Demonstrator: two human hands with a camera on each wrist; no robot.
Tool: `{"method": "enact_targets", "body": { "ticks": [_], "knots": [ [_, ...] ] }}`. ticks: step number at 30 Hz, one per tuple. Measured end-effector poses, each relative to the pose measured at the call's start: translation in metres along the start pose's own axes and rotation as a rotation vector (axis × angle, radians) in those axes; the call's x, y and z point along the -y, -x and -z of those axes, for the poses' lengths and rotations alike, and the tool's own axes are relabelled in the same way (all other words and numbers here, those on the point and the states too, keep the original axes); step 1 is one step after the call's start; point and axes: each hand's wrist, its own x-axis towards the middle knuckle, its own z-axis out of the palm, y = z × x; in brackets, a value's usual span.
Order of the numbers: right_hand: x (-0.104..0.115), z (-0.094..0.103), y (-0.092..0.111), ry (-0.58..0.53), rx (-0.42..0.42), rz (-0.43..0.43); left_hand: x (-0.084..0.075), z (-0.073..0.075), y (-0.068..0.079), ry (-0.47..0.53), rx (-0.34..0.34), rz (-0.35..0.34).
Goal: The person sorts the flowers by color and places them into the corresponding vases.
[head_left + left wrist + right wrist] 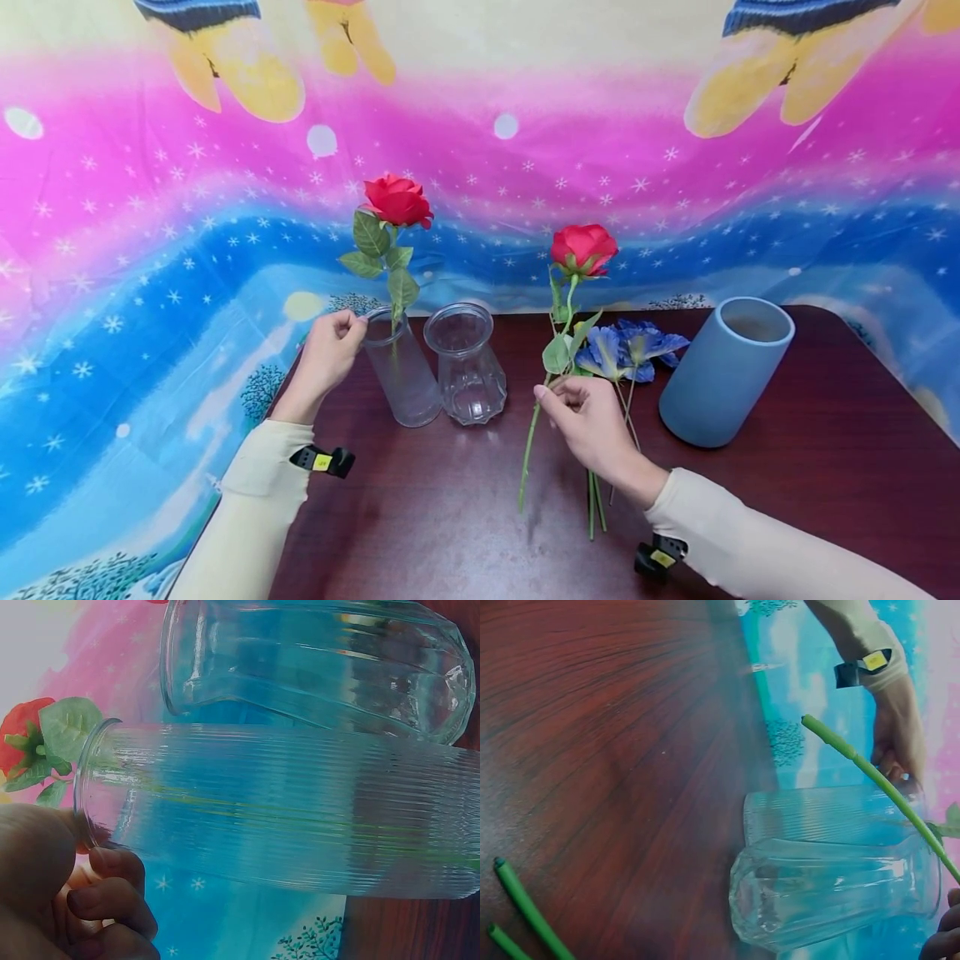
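Note:
A red rose (397, 202) with green leaves stands in a tall ribbed glass vase (405, 383), its stem showing through the glass in the left wrist view. My left hand (330, 354) pinches that vase's rim between thumb and fingers. Over the table, my right hand (592, 421) pinches the stem of a second red rose (585, 250), bloom up. The stem's cut end (808, 721) hangs free below the fingers. Right beside the ribbed vase stands a clear faceted glass vase (472, 375) with a flared rim.
Blue flowers (630, 350) lie on the dark wooden table (420, 517) behind my right hand, and several green stems (592, 500) stick out toward me. A blue-grey vase (723, 375) stands at the right. A printed cloth (480, 167) hangs behind the table.

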Motion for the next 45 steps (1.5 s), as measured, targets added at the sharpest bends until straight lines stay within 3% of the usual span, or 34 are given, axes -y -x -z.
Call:
{"method": "enact_targets", "body": {
  "ticks": [8,21,32,45],
  "knots": [
    [0.006,-0.002,-0.001,-0.050,-0.096,0.074,-0.001,0.000,0.000,-0.012,-0.005,-0.015],
    [0.017,-0.006,-0.002,-0.109,-0.207,0.078,0.001,0.000,0.000,-0.017,-0.016,-0.017],
    [0.024,-0.011,-0.003,-0.170,-0.303,0.266,0.000,0.000,0.000,-0.005,-0.010,-0.017],
    [0.036,-0.016,-0.012,-0.249,-0.329,0.348,-0.003,0.001,0.002,0.001,0.010,0.005]
  ]
}}
